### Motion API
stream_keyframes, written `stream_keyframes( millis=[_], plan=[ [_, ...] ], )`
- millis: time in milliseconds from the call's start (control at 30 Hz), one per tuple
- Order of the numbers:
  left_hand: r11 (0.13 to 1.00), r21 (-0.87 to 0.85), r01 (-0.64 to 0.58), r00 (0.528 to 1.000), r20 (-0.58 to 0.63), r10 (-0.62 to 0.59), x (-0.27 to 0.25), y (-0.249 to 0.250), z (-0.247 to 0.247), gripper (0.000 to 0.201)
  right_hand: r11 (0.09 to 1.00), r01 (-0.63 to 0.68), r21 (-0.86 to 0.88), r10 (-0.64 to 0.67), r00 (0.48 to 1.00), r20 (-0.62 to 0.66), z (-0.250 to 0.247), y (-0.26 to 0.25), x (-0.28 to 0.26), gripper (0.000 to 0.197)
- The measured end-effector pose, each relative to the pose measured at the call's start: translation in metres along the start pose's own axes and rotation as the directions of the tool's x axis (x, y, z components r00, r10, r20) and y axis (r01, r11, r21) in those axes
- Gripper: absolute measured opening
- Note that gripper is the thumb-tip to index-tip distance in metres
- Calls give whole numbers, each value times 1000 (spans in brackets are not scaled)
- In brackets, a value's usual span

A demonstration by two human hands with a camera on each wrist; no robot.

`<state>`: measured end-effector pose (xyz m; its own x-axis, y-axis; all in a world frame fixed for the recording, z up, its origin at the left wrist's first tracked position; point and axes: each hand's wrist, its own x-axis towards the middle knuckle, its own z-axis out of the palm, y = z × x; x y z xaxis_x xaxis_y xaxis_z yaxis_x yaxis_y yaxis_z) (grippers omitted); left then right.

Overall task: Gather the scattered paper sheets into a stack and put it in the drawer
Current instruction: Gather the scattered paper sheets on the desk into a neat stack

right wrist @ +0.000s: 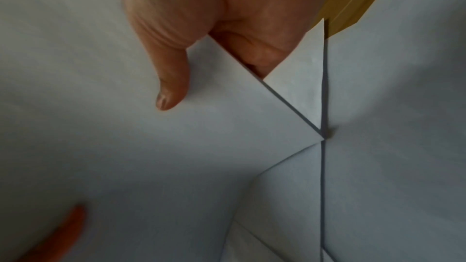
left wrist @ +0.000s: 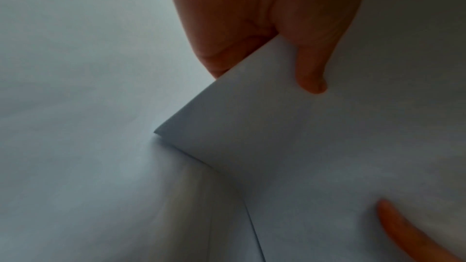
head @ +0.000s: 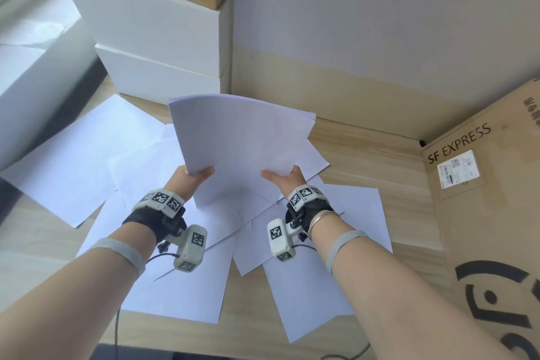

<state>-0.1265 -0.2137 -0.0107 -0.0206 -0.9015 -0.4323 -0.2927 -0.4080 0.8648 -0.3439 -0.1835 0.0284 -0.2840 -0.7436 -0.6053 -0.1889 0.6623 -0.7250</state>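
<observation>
I hold the lifted stack (head: pixel 242 143) by its near edge — left hand (head: pixel 194 177) and right hand (head: pixel 282 177) pinching each corner to keep it together above loose sheets (head: pixel 181 295) on the worktop (head: pixel 377 149).

The held sheets (head: pixel 239 149) hide both hands' fingers; the SF Express box (head: pixel 485 213) is cut off.

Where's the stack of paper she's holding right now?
In the head view the stack is mid-frame, pinched by the left hand and right hand, above the loose sheets on the desk.
</observation>
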Motion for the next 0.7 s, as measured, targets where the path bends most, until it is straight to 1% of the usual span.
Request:
stream_keyframes(
  millis=[33, 67, 133, 200, 267, 333, 367, 467, 567, 667, 700],
  plan=[
    [1000, 27, 1, 1000, -15, -1, 3, 1, 2, 40, 1000, 1, -4, -1, 1000, -17, 3, -1, 3, 68],
    [999, 37, -3, 1000, -24, 4, 6, 3, 2, 39, 1000, 30, -6, -31, 999, -40, 6, -3, 6, 64],
    [998, 55, -10, 1000, -27, 11, 10, 6, 1, 39, 995, 95, 13, -94, 993, -73, 11, -8, 13, 43],
    [1000, 21, 16, 1000, -16, -16, 11, 7, -6, 39, 990, 142, -15, -143, 988, -62, 15, -15, 18, 33],
    [997, -52, 56, 998, 1, -56, 10, 4, -16, 33, 981, 178, -72, -178, 984, -6, 20, -22, 22, 32],
    [990, -104, 90, 996, 16, -89, 9, -2, -28, 14, 970, 186, -157, -177, 982, 67, 30, -26, 26, 33],
    [985, -133, 108, 994, 15, -107, 9, -7, -34, 11, 966, 180, -187, -163, 981, 106, 36, -27, 28, 34],
    [972, -182, 149, 988, -20, -155, 5, -19, -51, 13, 949, 183, -257, -137, 973, 186, 61, -27, 35, 37],
    [960, -216, 178, 977, -80, -199, -1, -31, -73, 17, 928, 217, -304, -147, 961, 235, 86, -26, 39, 35],
    [948, -256, 189, 964, -138, -229, -5, -45, -97, 16, 899, 233, -370, -157, 962, 222, 107, -28, 42, 46],
    [941, -280, 192, 958, -154, -241, -6, -49, -104, 18, 893, 229, -388, -156, 965, 211, 114, -27, 43, 46]
  ],
)
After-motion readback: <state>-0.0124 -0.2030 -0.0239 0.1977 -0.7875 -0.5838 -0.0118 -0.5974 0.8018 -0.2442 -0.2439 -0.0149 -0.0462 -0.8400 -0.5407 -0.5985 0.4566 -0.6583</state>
